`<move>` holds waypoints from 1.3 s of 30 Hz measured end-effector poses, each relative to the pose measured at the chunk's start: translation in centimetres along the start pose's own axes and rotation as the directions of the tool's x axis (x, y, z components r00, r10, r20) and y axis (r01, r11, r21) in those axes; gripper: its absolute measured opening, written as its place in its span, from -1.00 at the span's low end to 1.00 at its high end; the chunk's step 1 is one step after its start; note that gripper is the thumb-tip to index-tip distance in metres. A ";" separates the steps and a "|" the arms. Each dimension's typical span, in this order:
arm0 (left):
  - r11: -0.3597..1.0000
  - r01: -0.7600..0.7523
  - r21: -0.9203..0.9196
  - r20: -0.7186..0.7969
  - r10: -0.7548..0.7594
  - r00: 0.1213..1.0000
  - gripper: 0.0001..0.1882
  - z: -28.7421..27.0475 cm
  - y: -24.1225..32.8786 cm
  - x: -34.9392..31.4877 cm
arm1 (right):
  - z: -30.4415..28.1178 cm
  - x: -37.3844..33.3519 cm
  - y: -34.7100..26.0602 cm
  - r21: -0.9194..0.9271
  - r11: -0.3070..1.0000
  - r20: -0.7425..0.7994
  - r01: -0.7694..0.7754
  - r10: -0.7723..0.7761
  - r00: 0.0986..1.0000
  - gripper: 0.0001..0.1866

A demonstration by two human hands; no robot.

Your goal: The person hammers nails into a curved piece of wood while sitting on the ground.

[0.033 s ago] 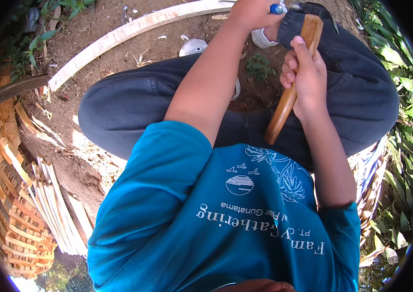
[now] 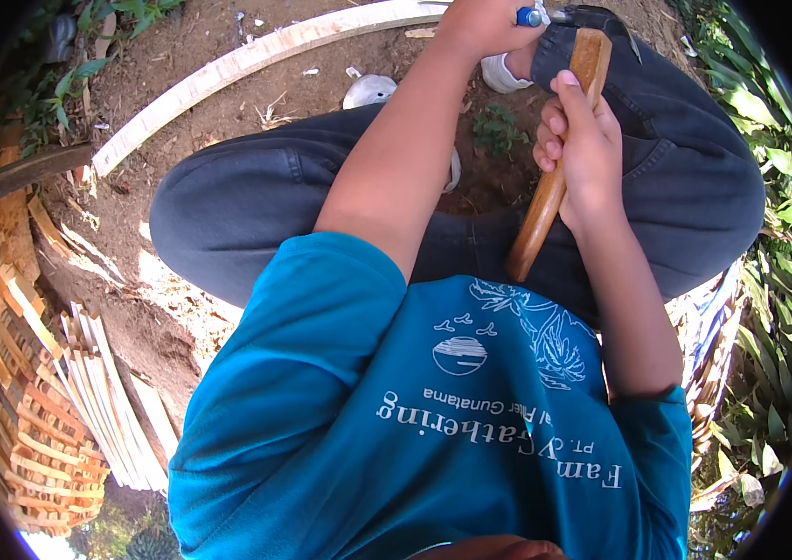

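Note:
My right hand is closed round the brown wooden handle of a hammer, held slantwise above my lap, thumb along the handle. Its dark metal head, with a curved claw, shows at the handle's far end near the top edge. At the top, my left hand is closed on a small blue cylindrical handle; the rest of that tool is mostly hidden by the hand and cut off by the frame. The hammer's face lies close beside the blue end. A long pale curved wooden strip runs leftward along the ground from near my left hand.
I sit with dark-trousered legs folded on bare soil. A round pale object lies beyond my knee. At left are a bundle of split wooden strips and woven slatwork. Leafy plants border the right side.
The hammer and my right hand have shifted slightly left, the hammer's head now nearer the blue end. My left hand has barely moved.

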State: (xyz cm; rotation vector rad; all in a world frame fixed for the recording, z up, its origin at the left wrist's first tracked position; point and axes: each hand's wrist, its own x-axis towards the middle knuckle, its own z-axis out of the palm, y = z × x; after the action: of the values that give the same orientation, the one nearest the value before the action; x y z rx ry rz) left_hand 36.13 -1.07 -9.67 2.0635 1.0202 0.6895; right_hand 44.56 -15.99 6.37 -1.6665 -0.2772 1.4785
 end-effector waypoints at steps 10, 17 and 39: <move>0.998 -0.036 -0.045 -0.001 0.036 0.999 -0.75 -0.6 -0.7 0.0 | 1.5 -0.8 1.9 0.144 0.988 -0.009 0.063 -0.063 0.998 -0.72; 0.997 -0.053 -0.055 -0.004 0.053 0.999 -0.75 -0.9 -0.3 0.2 | 2.1 -1.0 1.8 0.177 0.980 0.009 0.097 -0.100 0.995 -0.73; 0.987 0.121 -0.109 0.003 -0.122 0.993 -0.77 -2.3 -1.1 0.7 | -0.9 4.5 2.8 -0.062 0.941 -0.038 0.333 -0.336 0.941 -0.66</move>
State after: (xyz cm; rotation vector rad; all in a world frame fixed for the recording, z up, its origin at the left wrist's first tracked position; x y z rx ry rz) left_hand 34.38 0.81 -9.10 1.8902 1.0770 0.6712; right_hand 45.57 -15.07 1.21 -1.6026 -0.5509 1.1830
